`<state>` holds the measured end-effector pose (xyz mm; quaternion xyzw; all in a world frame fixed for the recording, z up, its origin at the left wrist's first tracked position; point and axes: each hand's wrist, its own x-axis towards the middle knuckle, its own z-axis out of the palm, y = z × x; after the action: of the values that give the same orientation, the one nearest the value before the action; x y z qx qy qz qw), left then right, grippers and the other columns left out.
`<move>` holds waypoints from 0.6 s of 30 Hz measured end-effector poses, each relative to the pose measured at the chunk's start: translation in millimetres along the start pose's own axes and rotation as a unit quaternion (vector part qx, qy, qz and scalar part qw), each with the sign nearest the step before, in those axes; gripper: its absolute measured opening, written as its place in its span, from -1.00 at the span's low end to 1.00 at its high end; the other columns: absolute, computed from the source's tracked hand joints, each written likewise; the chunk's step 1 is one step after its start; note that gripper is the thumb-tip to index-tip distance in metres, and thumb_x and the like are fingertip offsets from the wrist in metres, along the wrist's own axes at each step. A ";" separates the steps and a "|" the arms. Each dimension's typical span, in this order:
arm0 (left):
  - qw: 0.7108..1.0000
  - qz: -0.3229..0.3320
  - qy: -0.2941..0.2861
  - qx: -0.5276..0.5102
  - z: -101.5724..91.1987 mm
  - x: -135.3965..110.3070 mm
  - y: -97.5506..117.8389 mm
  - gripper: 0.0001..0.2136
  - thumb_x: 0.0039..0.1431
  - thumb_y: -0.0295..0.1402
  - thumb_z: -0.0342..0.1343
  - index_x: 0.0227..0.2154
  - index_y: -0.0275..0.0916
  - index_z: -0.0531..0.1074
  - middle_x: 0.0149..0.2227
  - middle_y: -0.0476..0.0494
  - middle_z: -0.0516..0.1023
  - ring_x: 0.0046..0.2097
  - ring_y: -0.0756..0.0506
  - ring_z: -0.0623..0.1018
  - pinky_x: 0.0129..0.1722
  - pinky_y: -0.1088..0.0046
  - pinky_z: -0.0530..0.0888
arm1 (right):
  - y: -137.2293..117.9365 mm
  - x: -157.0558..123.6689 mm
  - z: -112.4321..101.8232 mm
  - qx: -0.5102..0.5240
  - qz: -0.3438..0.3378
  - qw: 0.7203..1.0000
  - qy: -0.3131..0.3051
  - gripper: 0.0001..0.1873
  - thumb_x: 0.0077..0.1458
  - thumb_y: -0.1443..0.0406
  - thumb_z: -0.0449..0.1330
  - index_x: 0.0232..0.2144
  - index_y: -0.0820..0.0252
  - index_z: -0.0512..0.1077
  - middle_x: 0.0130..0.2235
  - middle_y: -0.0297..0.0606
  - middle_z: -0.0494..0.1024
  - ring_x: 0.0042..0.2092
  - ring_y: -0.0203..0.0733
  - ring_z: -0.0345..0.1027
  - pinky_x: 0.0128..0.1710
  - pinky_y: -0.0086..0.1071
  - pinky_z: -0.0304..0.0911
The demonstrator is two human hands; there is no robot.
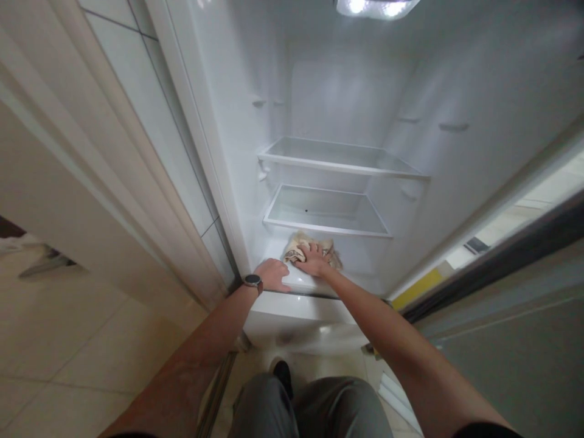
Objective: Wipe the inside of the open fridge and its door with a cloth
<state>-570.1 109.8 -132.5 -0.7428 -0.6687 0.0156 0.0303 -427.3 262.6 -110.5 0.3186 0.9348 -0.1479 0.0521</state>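
A crumpled beige cloth [336,258] with dark printed marks lies on the white floor of a fridge compartment, below the lower shelf. On top of it is my right hand [314,260], gripping the bunched fabric against the surface with its fingers laid over it. My left hand [272,275], with a dark round watch [252,280] on the wrist, rests at the compartment's left front edge. Its thumb stands apart from the fingers, and it holds nothing; the cloth is just to its right.
Two glass shelves with white frames, an upper [337,157] and a lower [326,230], span the fridge above my hands. A lit lamp [378,7] is at the top. The open door [511,340] stands on the right, a tiled wall [150,91] on the left. White strips [396,398] lie on the floor.
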 end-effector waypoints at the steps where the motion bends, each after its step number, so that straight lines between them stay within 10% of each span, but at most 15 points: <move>1: 1.000 0.000 0.001 0.003 0.5 0.0 0.1 -0.56 0.11 0.10 0.20 -0.40 -0.22 0.63 -0.28 -0.24 0.68 -0.22 -0.22 0.63 -0.27 0.31 0.42 | 0.9 -4.1 -3.6 0.020 0.000 1.000 0.012 -0.12 0.17 -0.31 0.02 0.42 -0.22 0.07 0.46 -0.08 0.02 0.43 0.40 -0.16 0.21 0.48 -0.05; 7: 1.000 -0.007 0.011 -0.013 2.3 0.4 0.3 -0.59 0.07 0.09 0.22 -0.45 -0.20 0.61 -0.31 -0.22 0.67 -0.22 -0.22 0.63 -0.26 0.32 0.42 | 45.4 -50.2 -12.6 -0.064 -0.082 0.986 0.128 -0.06 0.02 -0.30 0.22 0.30 0.04 0.27 0.37 0.07 0.16 0.36 0.33 -0.05 0.22 0.32 0.02; 12: 0.999 -0.011 0.020 -0.031 1.4 -0.2 0.3 -0.62 0.06 0.06 0.23 -0.48 -0.20 0.60 -0.31 -0.23 0.66 -0.21 -0.24 0.62 -0.25 0.30 0.41 | 75.2 -77.7 7.9 -0.139 -0.352 0.925 0.026 -0.34 0.28 -0.06 0.11 0.23 0.26 0.34 0.20 0.08 0.38 0.20 0.12 0.22 0.22 0.04 0.11; 18: 1.000 0.002 0.012 -0.018 0.6 -0.1 -0.7 -0.61 0.08 0.06 0.21 -0.46 -0.21 0.60 -0.31 -0.23 0.66 -0.21 -0.25 0.62 -0.26 0.29 0.41 | 91.4 -63.5 20.9 -0.149 -0.395 0.905 0.047 -0.37 0.40 0.07 -0.03 0.36 0.29 0.23 0.34 0.09 0.29 0.35 0.07 0.11 0.21 -0.08 0.12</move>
<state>-570.9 109.8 -133.0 -0.7446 -0.6670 -0.0049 0.0251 -321.1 288.1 -140.5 -0.0813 0.9967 0.0001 -0.0077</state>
